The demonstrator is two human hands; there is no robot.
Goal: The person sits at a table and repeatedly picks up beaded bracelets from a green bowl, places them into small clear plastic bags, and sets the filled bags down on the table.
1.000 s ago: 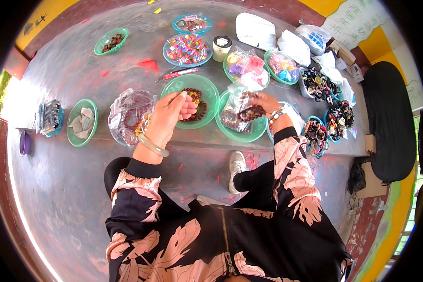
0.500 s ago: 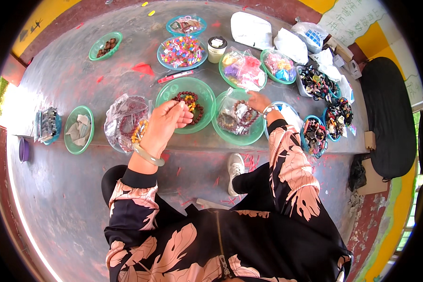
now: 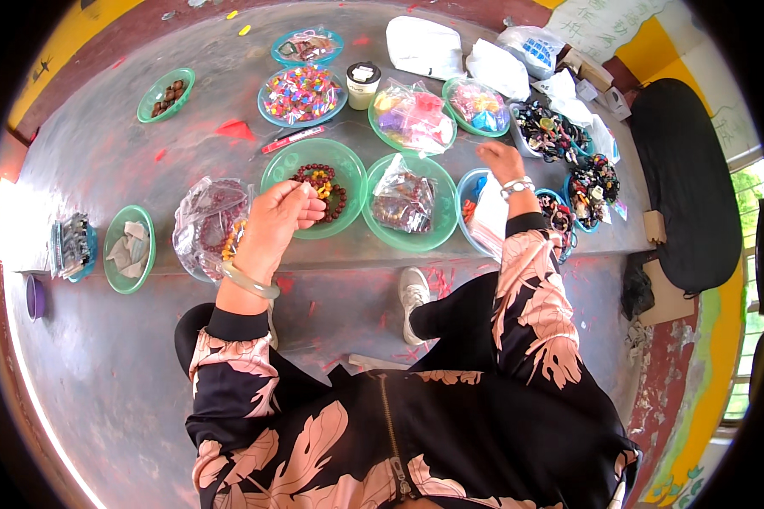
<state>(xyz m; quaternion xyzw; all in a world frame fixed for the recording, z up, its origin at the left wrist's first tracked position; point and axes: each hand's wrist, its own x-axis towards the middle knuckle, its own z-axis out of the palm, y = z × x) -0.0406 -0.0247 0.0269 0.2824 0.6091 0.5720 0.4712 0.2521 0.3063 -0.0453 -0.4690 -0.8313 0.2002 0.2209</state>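
Note:
My left hand is closed in a pinch over the near side of a green bowl. Whatever its fingertips hold is too small to make out. Dark red and yellow bead bracelets lie in that bowl. My right hand, fingers curled together, hovers above a blue basket holding a white and pink stack; I cannot make out anything in its grip. Between my hands stands another green bowl with dark beads in clear plastic bags. Left of my left hand, a clear bag contains more bracelets.
Farther back are a bowl of colourful small pieces, a lidded cup, a red-and-white pen-like tool and bowls of bagged goods. Baskets of dark trinkets crowd the right. A bowl of grey cloth sits left.
My right hand has left the bowl of bagged beads and moved right, over the blue basket. My left hand stays pinched beside the bracelet bowl. The whole view has shifted slightly.

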